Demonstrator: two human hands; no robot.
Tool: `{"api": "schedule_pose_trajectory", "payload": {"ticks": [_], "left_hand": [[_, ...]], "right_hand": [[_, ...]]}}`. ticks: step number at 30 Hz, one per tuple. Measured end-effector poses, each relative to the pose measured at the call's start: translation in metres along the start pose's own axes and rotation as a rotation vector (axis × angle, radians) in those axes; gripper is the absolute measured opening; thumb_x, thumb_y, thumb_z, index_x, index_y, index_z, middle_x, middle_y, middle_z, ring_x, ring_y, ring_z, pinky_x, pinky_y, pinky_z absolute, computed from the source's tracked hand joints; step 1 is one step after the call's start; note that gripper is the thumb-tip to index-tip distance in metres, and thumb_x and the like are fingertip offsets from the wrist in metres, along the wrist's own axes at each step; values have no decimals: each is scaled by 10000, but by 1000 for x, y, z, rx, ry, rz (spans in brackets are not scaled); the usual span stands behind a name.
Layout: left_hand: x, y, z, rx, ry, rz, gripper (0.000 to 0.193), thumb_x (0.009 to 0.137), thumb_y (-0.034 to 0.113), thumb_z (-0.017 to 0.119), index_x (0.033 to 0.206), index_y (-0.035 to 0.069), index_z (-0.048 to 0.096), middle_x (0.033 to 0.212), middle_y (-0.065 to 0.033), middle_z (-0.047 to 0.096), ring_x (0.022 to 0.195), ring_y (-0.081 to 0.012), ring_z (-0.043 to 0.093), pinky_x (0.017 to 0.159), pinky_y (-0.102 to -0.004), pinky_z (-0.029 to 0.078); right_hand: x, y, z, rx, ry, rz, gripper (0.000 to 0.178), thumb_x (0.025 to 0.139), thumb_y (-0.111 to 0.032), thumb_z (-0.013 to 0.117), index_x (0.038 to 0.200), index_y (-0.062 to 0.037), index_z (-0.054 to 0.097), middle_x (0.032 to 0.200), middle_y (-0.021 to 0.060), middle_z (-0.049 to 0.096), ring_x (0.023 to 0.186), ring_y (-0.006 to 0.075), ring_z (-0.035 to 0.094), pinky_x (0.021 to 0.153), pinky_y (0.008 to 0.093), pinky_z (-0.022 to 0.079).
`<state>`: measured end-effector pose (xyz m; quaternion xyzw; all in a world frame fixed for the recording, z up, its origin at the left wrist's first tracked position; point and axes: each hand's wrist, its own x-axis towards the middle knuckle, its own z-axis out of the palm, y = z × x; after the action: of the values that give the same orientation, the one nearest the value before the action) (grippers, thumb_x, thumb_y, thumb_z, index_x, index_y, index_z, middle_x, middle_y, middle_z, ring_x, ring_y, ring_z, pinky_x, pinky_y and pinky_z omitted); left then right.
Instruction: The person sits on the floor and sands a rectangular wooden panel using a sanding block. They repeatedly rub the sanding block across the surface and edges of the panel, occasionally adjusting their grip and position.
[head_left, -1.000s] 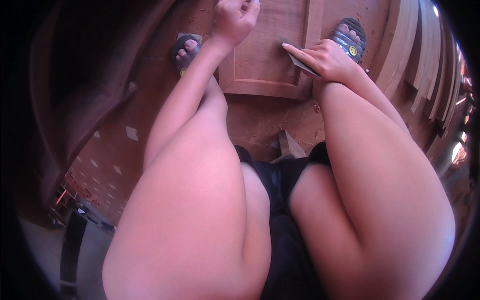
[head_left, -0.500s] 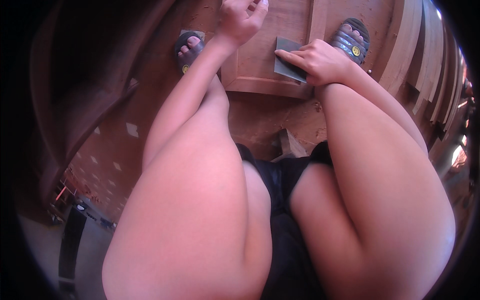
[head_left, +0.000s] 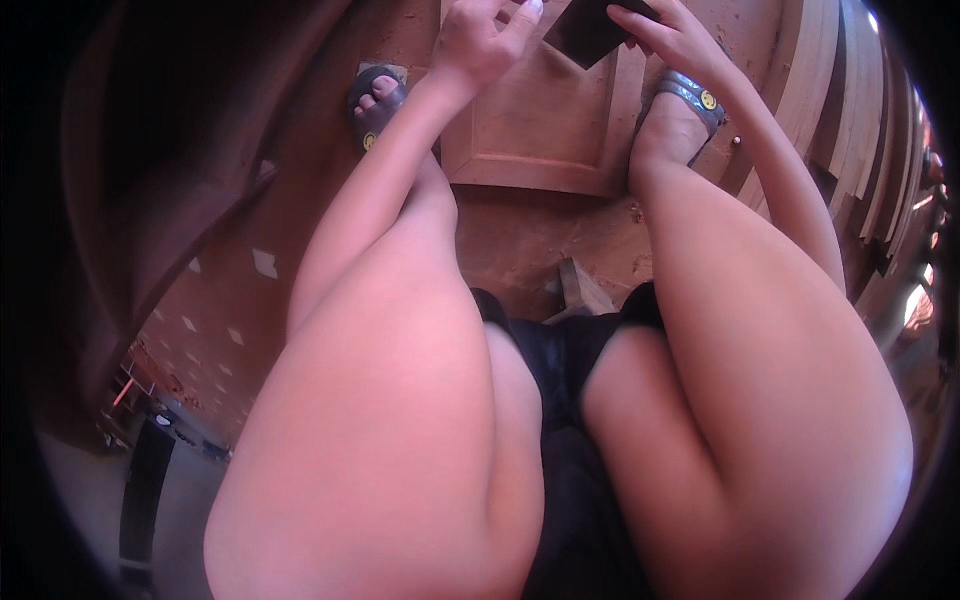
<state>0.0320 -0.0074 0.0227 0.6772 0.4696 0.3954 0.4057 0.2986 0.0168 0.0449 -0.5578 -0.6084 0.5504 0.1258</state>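
Note:
My right hand (head_left: 672,32) grips a thin, dark, flat rectangular sheet (head_left: 592,32) by its right side, thumb on top and fingers underneath. The sheet is held tilted over a reddish wooden panel door (head_left: 540,120), which lies between my feet with a raised frame around its inner panel. My left hand (head_left: 482,38) is over the door's left side, its fingers curled and the thumb stretched toward the sheet. The upper edge of the view cuts off the left fingertips, so whatever they hold is hidden.
Several long wooden boards (head_left: 845,110) are stacked along the right side. My sandalled feet (head_left: 378,100) flank the door. A small wood block (head_left: 583,287) lies on the dusty reddish floor (head_left: 540,235) nearer me. Dark curved furniture (head_left: 170,150) stands at the left.
My right hand has lifted off the door's lower right corner and moved up and away from me, carrying and tilting the sheet. The left hand has hardly moved.

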Motion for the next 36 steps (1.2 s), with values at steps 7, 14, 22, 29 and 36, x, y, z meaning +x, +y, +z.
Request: {"api": "schedule_pose_trajectory", "payload": {"ticks": [7,14,22,29,36], "left_hand": [[0,12,16,2,-233,32,518,934,140,700,1425,48,562,1179,-164,701,1103,-300,666,920,-387,548],[-13,-4,30,86,-302,-34,545,965,234,703,1463,91,535,1307,-95,686,1206,-247,639,1005,-374,519],[-11,-18,27,208,-155,3,499,948,169,673,1426,87,559,1269,-91,703,1197,-275,638,1044,-405,500],[-12,-18,30,145,-78,2,508,907,66,678,1401,31,568,1191,-169,705,1151,-318,653,990,-414,525],[-13,-10,26,228,-183,70,482,940,144,677,1406,76,578,1233,-89,717,1170,-265,653,1013,-384,523]], "right_hand": [[16,7,-34,-90,17,-22,221,962,-174,718,1081,11,702,822,65,695,670,110,624,591,307,525],[31,-8,-28,-411,217,-351,350,854,-68,747,1183,10,657,987,244,722,920,389,708,804,455,552],[39,-19,-6,-781,-33,-176,338,839,-203,750,1130,-49,673,975,254,714,939,443,686,821,518,541],[20,7,23,-896,-31,-393,353,946,-315,712,1200,-75,662,870,164,744,792,346,727,679,459,567],[6,6,34,-844,-148,-232,361,945,-281,687,1254,-101,646,994,191,742,921,422,710,781,518,568]]}}
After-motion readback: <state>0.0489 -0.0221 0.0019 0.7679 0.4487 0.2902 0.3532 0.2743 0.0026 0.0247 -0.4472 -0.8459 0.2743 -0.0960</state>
